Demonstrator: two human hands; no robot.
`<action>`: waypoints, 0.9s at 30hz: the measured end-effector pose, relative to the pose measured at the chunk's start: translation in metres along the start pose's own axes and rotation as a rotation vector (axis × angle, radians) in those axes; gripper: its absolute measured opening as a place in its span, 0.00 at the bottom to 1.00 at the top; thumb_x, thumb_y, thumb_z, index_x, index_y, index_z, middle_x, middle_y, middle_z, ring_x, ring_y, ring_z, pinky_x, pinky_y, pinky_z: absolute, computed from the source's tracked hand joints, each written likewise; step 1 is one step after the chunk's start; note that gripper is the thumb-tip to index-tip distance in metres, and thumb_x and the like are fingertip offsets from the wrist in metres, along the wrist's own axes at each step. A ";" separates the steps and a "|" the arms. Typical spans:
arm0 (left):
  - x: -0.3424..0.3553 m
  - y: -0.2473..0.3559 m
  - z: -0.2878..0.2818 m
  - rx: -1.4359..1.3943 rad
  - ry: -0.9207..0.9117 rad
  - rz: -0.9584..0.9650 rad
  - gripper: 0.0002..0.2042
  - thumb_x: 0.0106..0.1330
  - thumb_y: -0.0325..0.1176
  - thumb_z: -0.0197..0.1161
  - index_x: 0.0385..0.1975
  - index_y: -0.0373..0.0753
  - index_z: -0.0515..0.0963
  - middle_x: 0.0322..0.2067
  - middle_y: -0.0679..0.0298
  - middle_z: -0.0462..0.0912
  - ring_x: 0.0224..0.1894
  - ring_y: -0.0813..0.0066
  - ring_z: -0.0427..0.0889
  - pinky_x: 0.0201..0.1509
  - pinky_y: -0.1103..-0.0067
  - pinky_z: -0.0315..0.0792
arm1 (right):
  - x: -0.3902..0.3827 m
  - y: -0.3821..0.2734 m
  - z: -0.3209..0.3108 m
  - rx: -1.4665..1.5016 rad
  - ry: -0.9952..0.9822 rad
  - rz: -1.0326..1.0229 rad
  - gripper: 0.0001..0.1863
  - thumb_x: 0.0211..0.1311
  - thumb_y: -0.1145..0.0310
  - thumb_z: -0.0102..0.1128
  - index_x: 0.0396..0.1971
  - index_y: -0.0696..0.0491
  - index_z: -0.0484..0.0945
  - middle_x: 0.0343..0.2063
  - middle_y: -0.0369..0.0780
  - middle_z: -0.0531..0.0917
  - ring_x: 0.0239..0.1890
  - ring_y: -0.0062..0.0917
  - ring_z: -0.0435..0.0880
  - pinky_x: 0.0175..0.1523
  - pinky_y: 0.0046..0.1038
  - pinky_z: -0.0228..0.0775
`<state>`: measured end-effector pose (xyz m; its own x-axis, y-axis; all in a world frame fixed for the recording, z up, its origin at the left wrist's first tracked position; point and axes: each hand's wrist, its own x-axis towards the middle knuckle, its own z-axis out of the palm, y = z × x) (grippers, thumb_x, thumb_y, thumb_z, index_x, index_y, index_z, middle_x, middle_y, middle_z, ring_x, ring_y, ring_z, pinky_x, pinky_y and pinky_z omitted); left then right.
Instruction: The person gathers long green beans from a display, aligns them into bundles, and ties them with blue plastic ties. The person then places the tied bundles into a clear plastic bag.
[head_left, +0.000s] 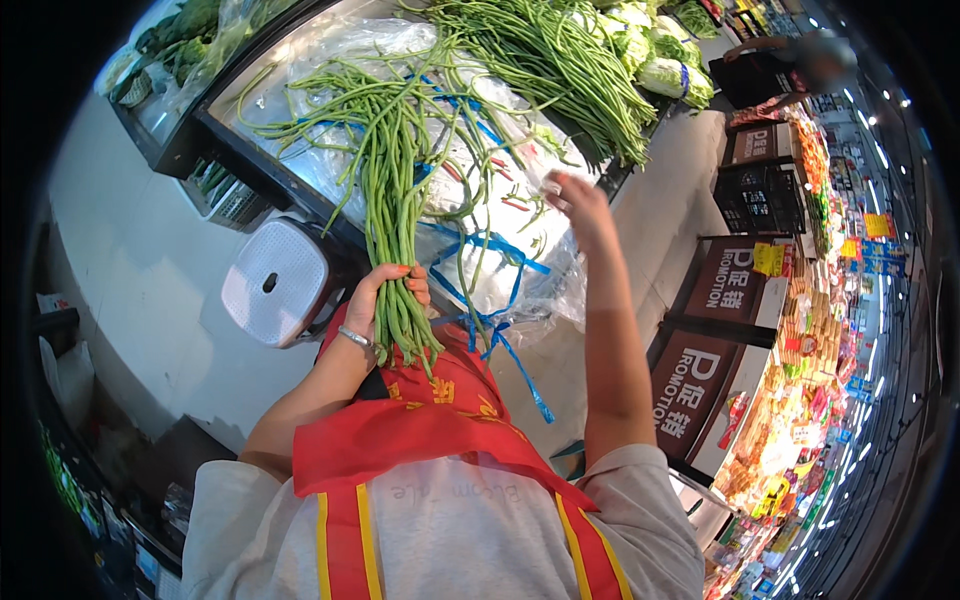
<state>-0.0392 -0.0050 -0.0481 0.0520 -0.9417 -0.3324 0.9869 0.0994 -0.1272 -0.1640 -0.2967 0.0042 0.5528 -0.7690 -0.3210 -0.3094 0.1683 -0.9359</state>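
My left hand (390, 288) is closed round the lower ends of a bunch of long green beans (397, 190), held upright before my apron. The bunch's upper part fans out over the display table. My right hand (580, 205) hovers at the table's right side, fingers loosely apart, beside crumpled clear plastic film (560, 255); whether it touches the film is hard to tell. Blue ribbon ties (500, 245) lie across the film and dangle over the front edge. A few loose beans (475, 180) and small red pieces (515, 205) lie on the film.
More long beans (545, 65) are heaped at the far side, next to leafy cabbages (660, 75). A white stool (275, 280) stands left of the table. Promotion display boxes (700, 390) with packaged goods line the right aisle. Another person (780, 75) is at the far right.
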 end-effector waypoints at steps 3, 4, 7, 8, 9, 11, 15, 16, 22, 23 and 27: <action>-0.003 -0.002 0.001 0.006 0.017 0.001 0.11 0.53 0.29 0.55 0.33 0.29 0.68 0.28 0.63 0.70 0.29 0.78 0.71 0.37 0.81 0.68 | -0.039 0.052 0.011 -0.237 -0.064 0.151 0.14 0.60 0.63 0.53 0.32 0.60 0.77 0.28 0.40 0.81 0.31 0.22 0.80 0.34 0.21 0.70; -0.003 -0.002 0.002 0.022 0.024 0.002 0.11 0.53 0.29 0.55 0.32 0.29 0.68 0.28 0.63 0.70 0.29 0.78 0.71 0.37 0.81 0.68 | -0.052 0.066 0.016 -0.275 -0.099 0.138 0.14 0.59 0.63 0.53 0.31 0.61 0.77 0.25 0.40 0.81 0.28 0.21 0.80 0.30 0.21 0.68; 0.000 -0.003 0.003 0.034 0.044 -0.003 0.11 0.54 0.30 0.55 0.32 0.29 0.68 0.26 0.63 0.70 0.29 0.78 0.71 0.37 0.81 0.69 | -0.069 0.108 0.037 -0.480 -0.147 0.197 0.17 0.59 0.61 0.54 0.29 0.62 0.78 0.21 0.41 0.81 0.21 0.20 0.80 0.24 0.22 0.67; 0.002 -0.004 0.003 0.032 0.046 -0.013 0.11 0.54 0.30 0.55 0.32 0.29 0.68 0.26 0.64 0.70 0.29 0.78 0.71 0.37 0.81 0.69 | -0.070 0.119 0.043 -0.579 -0.119 0.173 0.19 0.58 0.58 0.55 0.26 0.62 0.78 0.20 0.42 0.81 0.18 0.22 0.80 0.26 0.24 0.69; 0.004 -0.004 0.003 0.031 0.048 -0.024 0.11 0.54 0.30 0.55 0.32 0.29 0.68 0.26 0.64 0.70 0.29 0.78 0.71 0.37 0.81 0.69 | -0.068 0.130 0.051 -0.826 -0.077 0.126 0.21 0.56 0.55 0.56 0.25 0.61 0.79 0.21 0.43 0.81 0.20 0.24 0.81 0.29 0.25 0.71; 0.005 -0.003 0.001 0.056 0.043 -0.032 0.11 0.54 0.31 0.55 0.32 0.30 0.68 0.25 0.64 0.71 0.29 0.77 0.71 0.36 0.81 0.69 | -0.075 0.114 0.069 -1.040 -0.112 0.146 0.22 0.55 0.52 0.56 0.24 0.60 0.80 0.22 0.44 0.82 0.22 0.25 0.82 0.32 0.26 0.72; 0.007 -0.003 0.005 0.070 0.031 -0.079 0.12 0.54 0.32 0.55 0.35 0.31 0.69 0.26 0.64 0.72 0.28 0.76 0.72 0.35 0.80 0.70 | -0.071 0.138 0.061 -0.687 0.119 0.037 0.15 0.55 0.60 0.58 0.26 0.59 0.77 0.21 0.43 0.81 0.23 0.23 0.81 0.31 0.24 0.71; 0.007 -0.004 0.005 0.076 0.043 -0.075 0.13 0.54 0.32 0.55 0.36 0.31 0.69 0.26 0.64 0.73 0.28 0.76 0.73 0.35 0.80 0.70 | -0.073 0.133 0.062 -0.434 0.222 0.011 0.12 0.54 0.63 0.58 0.26 0.59 0.75 0.21 0.42 0.81 0.23 0.24 0.81 0.30 0.24 0.71; 0.001 -0.006 0.008 0.216 0.145 -0.059 0.17 0.55 0.33 0.54 0.41 0.30 0.70 0.31 0.60 0.77 0.32 0.72 0.78 0.39 0.75 0.74 | -0.130 0.033 0.103 -0.129 0.067 -0.273 0.07 0.53 0.72 0.60 0.27 0.57 0.72 0.15 0.35 0.76 0.17 0.14 0.73 0.22 0.17 0.63; 0.003 -0.006 0.006 0.262 0.151 -0.055 0.19 0.55 0.35 0.54 0.43 0.30 0.70 0.30 0.60 0.78 0.33 0.70 0.79 0.39 0.73 0.75 | -0.140 0.029 0.110 -0.273 -0.017 -0.322 0.05 0.54 0.74 0.60 0.27 0.57 0.73 0.15 0.32 0.75 0.17 0.12 0.71 0.22 0.15 0.60; 0.001 -0.008 0.003 0.284 0.224 0.042 0.15 0.55 0.35 0.53 0.38 0.31 0.72 0.34 0.55 0.78 0.34 0.68 0.79 0.39 0.73 0.76 | -0.144 0.029 0.112 -0.138 -0.316 -0.319 0.07 0.53 0.71 0.62 0.26 0.58 0.74 0.13 0.33 0.73 0.16 0.11 0.68 0.21 0.16 0.59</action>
<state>-0.0465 -0.0074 -0.0447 0.0893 -0.8416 -0.5327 0.9894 0.0134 0.1448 -0.1653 -0.1121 0.0071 0.8390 -0.5397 -0.0691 -0.1743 -0.1461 -0.9738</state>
